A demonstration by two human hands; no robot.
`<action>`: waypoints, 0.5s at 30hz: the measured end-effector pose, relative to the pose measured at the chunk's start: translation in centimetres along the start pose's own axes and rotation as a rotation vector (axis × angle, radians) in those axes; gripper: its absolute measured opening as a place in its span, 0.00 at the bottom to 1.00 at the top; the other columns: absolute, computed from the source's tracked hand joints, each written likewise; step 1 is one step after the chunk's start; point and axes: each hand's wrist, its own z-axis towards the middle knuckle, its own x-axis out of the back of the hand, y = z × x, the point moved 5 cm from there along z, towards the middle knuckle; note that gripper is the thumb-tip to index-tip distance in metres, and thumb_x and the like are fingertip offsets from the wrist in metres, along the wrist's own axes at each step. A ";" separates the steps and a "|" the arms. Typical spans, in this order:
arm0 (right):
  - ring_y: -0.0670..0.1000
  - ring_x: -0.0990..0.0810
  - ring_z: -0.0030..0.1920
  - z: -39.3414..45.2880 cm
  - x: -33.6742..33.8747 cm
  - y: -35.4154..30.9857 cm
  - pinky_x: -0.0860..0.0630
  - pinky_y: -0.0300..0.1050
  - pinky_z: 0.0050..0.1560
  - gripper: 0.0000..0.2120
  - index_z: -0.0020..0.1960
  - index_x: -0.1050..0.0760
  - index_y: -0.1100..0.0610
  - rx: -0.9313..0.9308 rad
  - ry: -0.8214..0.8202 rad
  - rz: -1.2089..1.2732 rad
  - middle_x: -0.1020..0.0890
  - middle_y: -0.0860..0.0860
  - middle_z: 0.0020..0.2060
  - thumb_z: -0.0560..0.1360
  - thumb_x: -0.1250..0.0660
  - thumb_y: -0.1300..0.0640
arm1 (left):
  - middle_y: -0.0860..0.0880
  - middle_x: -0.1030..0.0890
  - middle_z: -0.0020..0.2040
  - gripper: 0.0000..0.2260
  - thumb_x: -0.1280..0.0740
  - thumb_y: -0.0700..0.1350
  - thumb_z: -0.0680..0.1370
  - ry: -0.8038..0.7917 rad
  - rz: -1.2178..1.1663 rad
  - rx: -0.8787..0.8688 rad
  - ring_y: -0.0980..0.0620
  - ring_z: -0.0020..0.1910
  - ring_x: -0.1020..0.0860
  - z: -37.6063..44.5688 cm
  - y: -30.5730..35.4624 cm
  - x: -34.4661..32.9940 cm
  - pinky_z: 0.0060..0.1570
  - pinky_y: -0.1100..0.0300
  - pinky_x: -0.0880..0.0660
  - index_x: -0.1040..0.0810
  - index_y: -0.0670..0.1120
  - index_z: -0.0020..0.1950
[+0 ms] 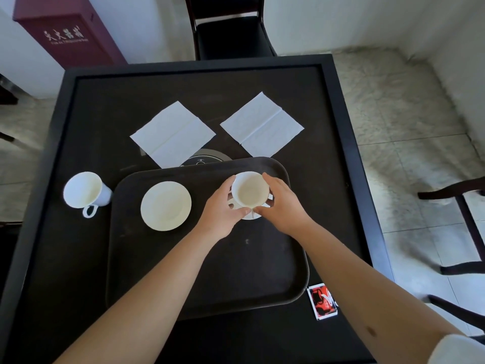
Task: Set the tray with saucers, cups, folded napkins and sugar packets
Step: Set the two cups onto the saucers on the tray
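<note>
On the dark tray point(210, 271), the left hand point(223, 206) and right hand point(283, 206) both wrap around a white cup point(249, 189), which sits over a saucer point(252, 215) toward the tray's far right corner. A bare second saucer point(165, 205) lies on the tray's far left part, and another cup point(82, 190) stands on the table point(65, 285) just left of the tray. Two unfolded napkins point(173, 134) point(262, 124) lie beyond the tray's far edge, and a red packet point(322, 302) lies beside its near right corner.

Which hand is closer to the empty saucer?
Left. The left hand holds the cup just right of the empty saucer, a small gap away on the tray. The right hand is on the cup's far side, farther off.
</note>
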 end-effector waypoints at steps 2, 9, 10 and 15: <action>0.51 0.34 0.71 -0.4 0.0 -0.3 0.30 0.49 0.67 0.44 0.78 0.47 0.47 0.000 -0.033 -0.024 0.35 0.48 0.74 0.71 0.24 0.53 | 0.49 0.32 0.75 0.40 0.24 0.43 0.73 0.002 0.117 -0.027 0.49 0.73 0.34 -0.2 -0.1 0.0 0.70 0.55 0.38 0.43 0.51 0.79; 0.55 0.48 0.78 -5.1 0.6 -1.2 0.39 0.56 0.71 0.50 0.78 0.57 0.47 0.044 0.002 -0.389 0.51 0.49 0.79 0.71 0.25 0.45 | 0.45 0.46 0.80 0.39 0.30 0.52 0.77 0.082 0.537 -0.204 0.45 0.78 0.46 -4.0 -0.6 1.2 0.72 0.51 0.41 0.51 0.50 0.80; 0.56 0.49 0.78 -6.0 0.5 -1.3 0.41 0.57 0.72 0.50 0.78 0.57 0.47 0.036 -0.005 -0.441 0.52 0.50 0.80 0.71 0.26 0.42 | 0.45 0.45 0.80 0.36 0.31 0.55 0.77 0.086 0.629 -0.232 0.43 0.78 0.45 -4.8 -0.8 1.4 0.72 0.48 0.39 0.48 0.52 0.79; 0.57 0.65 0.77 -10.3 -0.4 -1.4 0.55 0.62 0.73 0.52 0.77 0.65 0.44 0.023 -0.050 -0.734 0.64 0.50 0.78 0.67 0.37 0.26 | 0.45 0.47 0.81 0.35 0.40 0.66 0.76 0.109 0.911 -0.293 0.40 0.79 0.48 -9.5 -1.6 1.9 0.72 0.45 0.47 0.48 0.56 0.79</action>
